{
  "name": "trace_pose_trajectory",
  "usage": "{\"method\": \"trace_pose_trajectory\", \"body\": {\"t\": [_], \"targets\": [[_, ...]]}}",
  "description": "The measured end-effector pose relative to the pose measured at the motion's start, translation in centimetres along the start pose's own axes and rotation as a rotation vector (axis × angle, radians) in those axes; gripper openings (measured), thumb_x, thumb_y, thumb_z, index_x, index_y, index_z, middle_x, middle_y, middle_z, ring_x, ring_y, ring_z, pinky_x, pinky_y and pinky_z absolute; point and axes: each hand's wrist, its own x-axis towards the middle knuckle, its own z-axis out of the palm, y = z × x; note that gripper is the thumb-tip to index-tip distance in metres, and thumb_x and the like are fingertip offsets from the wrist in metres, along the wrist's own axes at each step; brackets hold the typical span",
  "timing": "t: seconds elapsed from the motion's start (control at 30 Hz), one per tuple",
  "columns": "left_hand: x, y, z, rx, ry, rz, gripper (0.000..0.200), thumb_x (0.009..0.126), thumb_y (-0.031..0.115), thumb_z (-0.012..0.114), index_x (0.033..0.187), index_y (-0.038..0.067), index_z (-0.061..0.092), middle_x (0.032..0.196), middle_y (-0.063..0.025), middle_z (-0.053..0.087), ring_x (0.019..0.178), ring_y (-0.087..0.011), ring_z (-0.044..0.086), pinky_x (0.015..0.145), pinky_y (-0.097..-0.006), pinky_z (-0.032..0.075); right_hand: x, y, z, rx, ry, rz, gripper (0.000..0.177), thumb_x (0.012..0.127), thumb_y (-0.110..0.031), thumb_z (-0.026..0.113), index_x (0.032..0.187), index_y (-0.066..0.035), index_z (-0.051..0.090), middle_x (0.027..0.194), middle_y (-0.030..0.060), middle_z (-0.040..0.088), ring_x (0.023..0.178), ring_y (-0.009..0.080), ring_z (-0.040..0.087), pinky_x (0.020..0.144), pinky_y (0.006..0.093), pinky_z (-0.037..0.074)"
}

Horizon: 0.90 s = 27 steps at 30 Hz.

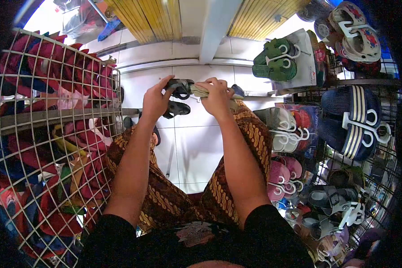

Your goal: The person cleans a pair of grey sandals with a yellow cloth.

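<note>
My left hand (154,102) is closed on the left end of a black sandal (179,85), thumb on the near side and fingers over the top. A folded olive-beige cloth (199,91) is pinched in my right hand (217,97) and meets the sandal's right end. Just below, beside my left fingers, is a second black sandal (177,109); what supports it I cannot make out. Both hands are in front of me, above the white tiled floor and between my knees, which are covered by brown patterned batik trousers (165,196).
A white wire rack (53,114) packed with dark red and blue items stands close on my left. On the right, a dark grid display holds green sandals (276,60), navy striped slippers (350,123) and pink sandals (285,176). A glass door frame (216,31) is ahead.
</note>
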Motion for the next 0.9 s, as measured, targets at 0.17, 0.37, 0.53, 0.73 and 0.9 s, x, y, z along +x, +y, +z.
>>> {"method": "trace_pose_trajectory", "body": {"t": [0.17,0.37,0.53,0.73,0.9], "targets": [[0.0,0.0,0.3,-0.049,-0.032,-0.050,0.046,0.089,0.016,0.067,0.134,0.022,0.059,0.099,-0.0152,0.071,0.071,-0.0322,0.066,0.069,-0.0406,0.052,0.3,1.7,2.0,0.056,0.099,-0.061,0.034,0.075,-0.015,0.073,0.107,-0.026,0.074,0.115,-0.0008,0.063,0.119,0.0263,0.050,0.100,0.0572,0.033],[0.0,0.1,0.2,-0.077,-0.111,-0.067,0.045,0.091,0.018,0.066,0.135,0.019,0.058,0.099,-0.0174,0.071,0.077,-0.0348,0.067,0.072,-0.0409,0.053,0.5,-0.1,-0.1,0.110,-0.172,0.113,0.034,0.076,-0.026,0.070,0.110,-0.024,0.069,0.101,0.0051,0.073,0.103,0.0295,0.066,0.094,0.0585,0.035],[-0.2,0.0,0.8,-0.098,-0.071,0.072,0.041,0.092,0.019,0.065,0.133,0.016,0.059,0.097,-0.0189,0.071,0.080,-0.0364,0.067,0.072,-0.0418,0.053,0.4,0.0,1.0,0.141,-0.337,0.197,0.039,0.073,-0.036,0.075,0.108,-0.019,0.068,0.103,0.0102,0.073,0.100,0.0317,0.068,0.090,0.0545,0.043],[-0.2,-0.1,0.3,-0.126,-0.109,-0.003,0.038,0.092,0.020,0.065,0.130,0.016,0.061,0.096,-0.0194,0.071,0.082,-0.0366,0.068,0.073,-0.0417,0.053,0.0,0.0,0.3,0.298,-0.288,0.243,0.044,0.070,-0.036,0.083,0.097,-0.006,0.065,0.091,0.0172,0.072,0.091,0.0354,0.069,0.079,0.0426,0.053],[0.0,0.6,0.2,-0.066,-0.085,-0.148,0.032,0.095,0.023,0.061,0.125,0.014,0.062,0.095,-0.0197,0.071,0.083,-0.0367,0.069,0.073,-0.0415,0.053,0.5,-0.6,-0.7,0.210,-0.062,0.441,0.054,0.071,-0.048,0.082,0.099,-0.005,0.066,0.094,0.0213,0.071,0.092,0.0398,0.069,0.080,0.0474,0.054]]}}
